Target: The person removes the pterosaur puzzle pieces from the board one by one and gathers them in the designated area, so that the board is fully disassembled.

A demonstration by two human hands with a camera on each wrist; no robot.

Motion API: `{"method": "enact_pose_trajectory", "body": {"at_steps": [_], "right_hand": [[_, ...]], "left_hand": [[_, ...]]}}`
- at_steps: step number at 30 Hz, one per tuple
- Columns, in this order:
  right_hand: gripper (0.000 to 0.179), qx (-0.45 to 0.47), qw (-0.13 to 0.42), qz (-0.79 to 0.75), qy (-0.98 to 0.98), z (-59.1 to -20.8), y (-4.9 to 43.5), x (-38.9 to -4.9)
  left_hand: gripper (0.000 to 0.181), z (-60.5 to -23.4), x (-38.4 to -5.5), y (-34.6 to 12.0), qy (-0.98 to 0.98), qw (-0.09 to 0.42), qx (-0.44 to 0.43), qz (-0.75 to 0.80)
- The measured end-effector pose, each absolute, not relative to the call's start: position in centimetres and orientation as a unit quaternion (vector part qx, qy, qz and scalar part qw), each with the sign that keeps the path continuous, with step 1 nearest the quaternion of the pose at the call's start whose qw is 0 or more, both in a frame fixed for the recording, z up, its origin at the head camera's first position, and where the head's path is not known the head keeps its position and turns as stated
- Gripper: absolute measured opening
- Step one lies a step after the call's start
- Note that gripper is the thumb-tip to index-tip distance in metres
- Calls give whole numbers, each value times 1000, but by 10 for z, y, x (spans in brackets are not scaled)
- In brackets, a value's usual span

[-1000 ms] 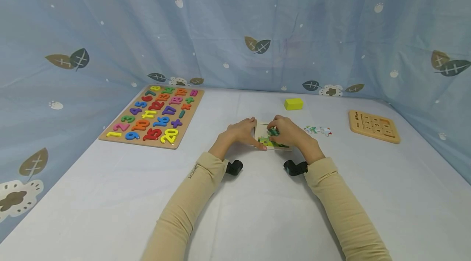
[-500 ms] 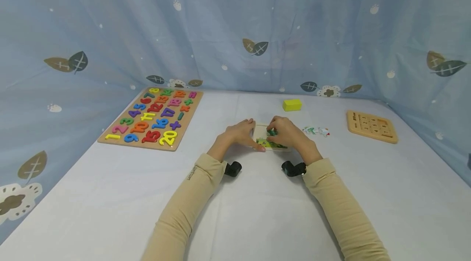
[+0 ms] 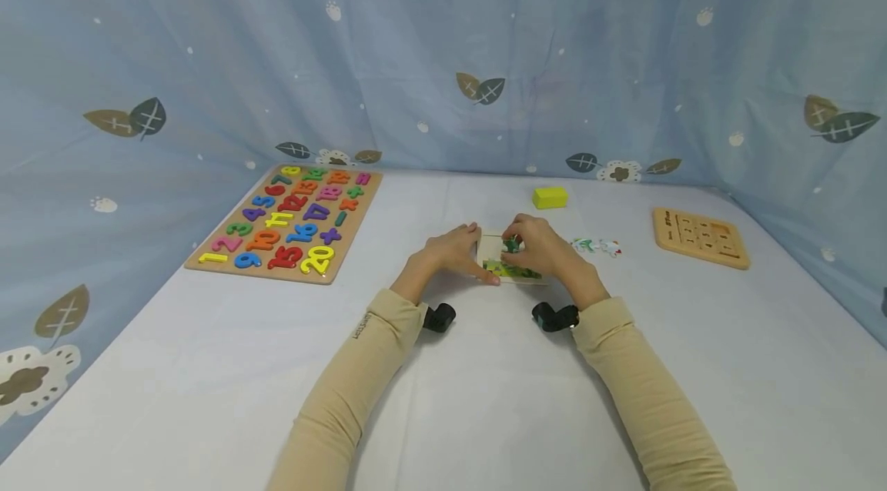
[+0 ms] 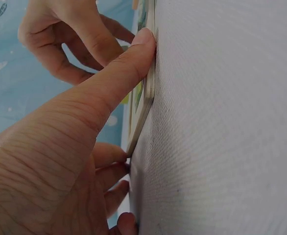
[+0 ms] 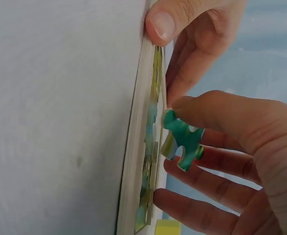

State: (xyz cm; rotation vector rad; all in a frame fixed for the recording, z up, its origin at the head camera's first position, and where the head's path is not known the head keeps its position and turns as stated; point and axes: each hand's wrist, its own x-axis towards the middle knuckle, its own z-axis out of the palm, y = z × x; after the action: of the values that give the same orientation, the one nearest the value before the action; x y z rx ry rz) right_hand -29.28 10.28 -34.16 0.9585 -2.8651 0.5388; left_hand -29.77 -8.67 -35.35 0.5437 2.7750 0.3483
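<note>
My left hand (image 3: 452, 251) holds a small wooden jigsaw tray (image 3: 490, 248) at its left side, the thumb on the near edge and the fingers at the left edge. Green and yellow pieces fill the tray's near strip; bare wood shows above them. Over the tray, my right hand (image 3: 543, 246) pinches a green jigsaw piece (image 5: 183, 139), which is tilted and off the tray in the right wrist view. That hand covers the tray's right part. Several loose jigsaw pieces (image 3: 597, 246) lie on the table just right of it.
A yellow block (image 3: 550, 198) sits behind the tray. At the left lies a board (image 3: 326, 269) of coloured numbers. To the right is a wooden number tray (image 3: 703, 238). A patterned blue curtain (image 3: 416, 52) hangs behind the white table (image 3: 485, 399).
My right hand has risen slightly, and the green jigsaw piece in its fingers has turned a little. The left hand stays on the tray. The head view has shifted slightly.
</note>
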Motion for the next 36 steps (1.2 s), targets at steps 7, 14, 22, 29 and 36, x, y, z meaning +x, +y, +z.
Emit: {"method": "enact_pose_trajectory", "body": {"at_steps": [7,14,22,29,36], "right_hand": [[32,312,34,193,-930,-333,107,-291],[32,293,23,198,-935,-323,118,-290],[33,279,19,193,-941,-315,134,-290],[29,268,16,192,-944,-312,149,-292],[27,250,6,201,-947,-314,163,-294]], "left_hand": [[111,-354,-298,-86,965,146,184,115],[112,-354,-299,-86,965,147,184,118],[111,-356,-300,-87,963,148,187,125],[111,-356,-300,-87,963,143,193,122],[110,-355,-299,-87,963,143,190,127]]}}
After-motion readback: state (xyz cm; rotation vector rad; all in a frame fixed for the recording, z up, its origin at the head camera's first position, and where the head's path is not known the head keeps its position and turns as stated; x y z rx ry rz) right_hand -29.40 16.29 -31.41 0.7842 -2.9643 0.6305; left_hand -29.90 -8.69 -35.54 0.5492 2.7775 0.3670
